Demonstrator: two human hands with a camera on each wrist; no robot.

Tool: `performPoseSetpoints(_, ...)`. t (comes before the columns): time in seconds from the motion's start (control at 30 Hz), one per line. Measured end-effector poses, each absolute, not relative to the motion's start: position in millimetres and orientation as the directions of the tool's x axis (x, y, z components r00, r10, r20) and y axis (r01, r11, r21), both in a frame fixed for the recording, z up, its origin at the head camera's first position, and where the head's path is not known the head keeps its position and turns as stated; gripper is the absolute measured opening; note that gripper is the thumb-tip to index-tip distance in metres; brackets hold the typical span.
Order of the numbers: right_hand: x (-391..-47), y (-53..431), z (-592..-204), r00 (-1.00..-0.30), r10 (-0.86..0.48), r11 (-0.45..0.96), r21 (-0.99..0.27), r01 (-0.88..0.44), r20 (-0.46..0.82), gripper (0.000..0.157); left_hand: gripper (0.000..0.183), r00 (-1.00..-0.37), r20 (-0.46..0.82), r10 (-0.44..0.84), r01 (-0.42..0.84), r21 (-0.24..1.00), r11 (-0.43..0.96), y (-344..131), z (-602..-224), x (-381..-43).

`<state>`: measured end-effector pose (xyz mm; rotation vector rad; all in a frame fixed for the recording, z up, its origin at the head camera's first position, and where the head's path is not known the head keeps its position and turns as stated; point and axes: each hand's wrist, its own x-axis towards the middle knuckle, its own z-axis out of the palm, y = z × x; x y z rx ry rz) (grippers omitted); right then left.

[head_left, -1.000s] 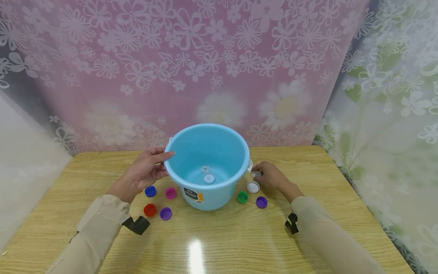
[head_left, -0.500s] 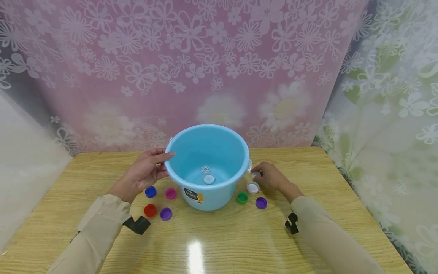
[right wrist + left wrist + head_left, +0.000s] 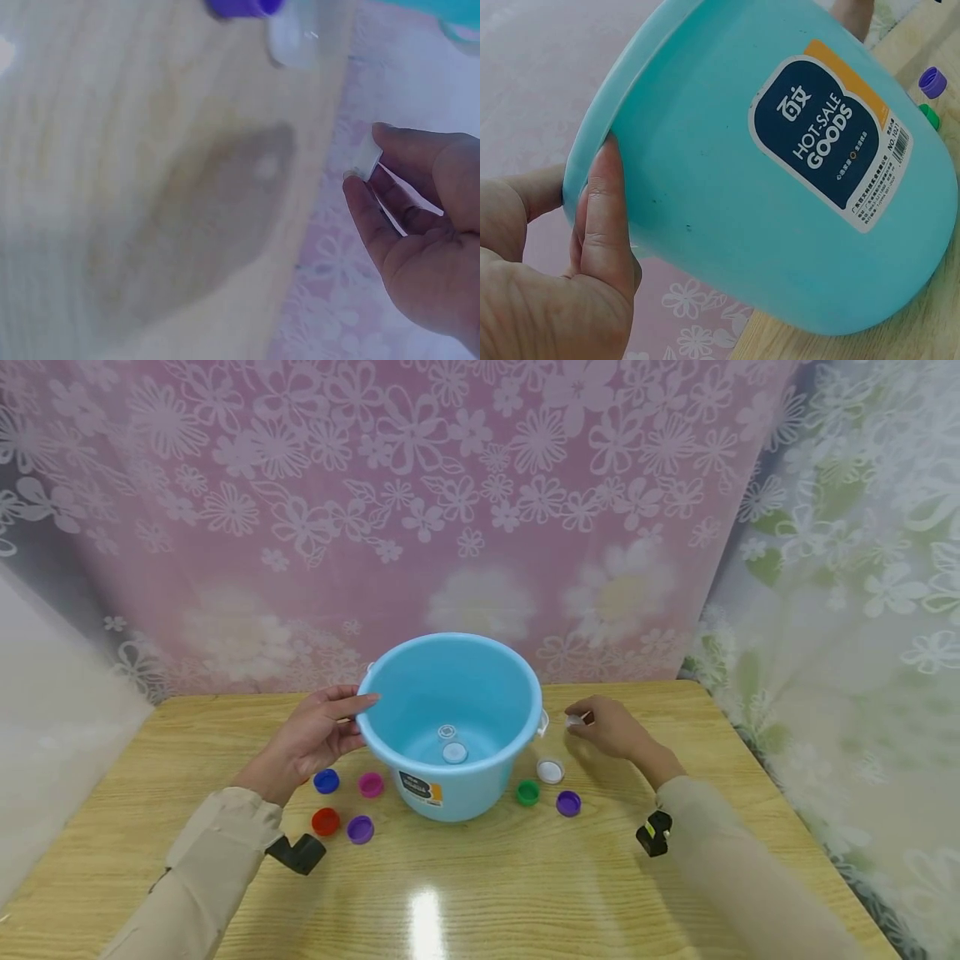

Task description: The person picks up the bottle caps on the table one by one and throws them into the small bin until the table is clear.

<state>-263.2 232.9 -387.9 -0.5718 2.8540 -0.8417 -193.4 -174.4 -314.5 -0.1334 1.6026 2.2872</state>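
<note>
My left hand [image 3: 321, 733] grips the rim of a light blue bucket [image 3: 459, 785], thumb over the edge and fingers against the outer wall. The bucket's label [image 3: 821, 135] faces the left wrist camera. Inside, on the bottom, lies a white bottle cap [image 3: 454, 752]. To the right of the bucket, my right hand [image 3: 611, 727] pinches a small white cap [image 3: 366, 157] between thumb and fingertips, held above the table. Below that hand on the table lie another white cap [image 3: 551, 770], a green cap [image 3: 528, 792] and a purple cap [image 3: 568, 803].
Left of the bucket lie a blue cap [image 3: 326, 781], a pink cap [image 3: 371, 785], a red cap [image 3: 326, 822] and a second purple cap [image 3: 361, 829]. The wooden table [image 3: 480, 893] ends at a pink floral curtain [image 3: 465, 527]. A white handle [image 3: 543, 722] hangs at the bucket's right side.
My right hand has lifted the small white cap off the table and moved it up and slightly right, away from the bucket. My left hand keeps its grip on the rim.
</note>
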Motion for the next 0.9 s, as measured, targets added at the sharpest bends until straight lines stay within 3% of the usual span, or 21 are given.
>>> performPoseSetpoints(0.9, -264, 251, -290, -0.92, -0.387, 0.788, -0.492, -0.369, 0.071, 0.035, 0.032, -0.932, -0.285, 0.224, -0.343, 0.894, -0.289, -173, -313, -194)
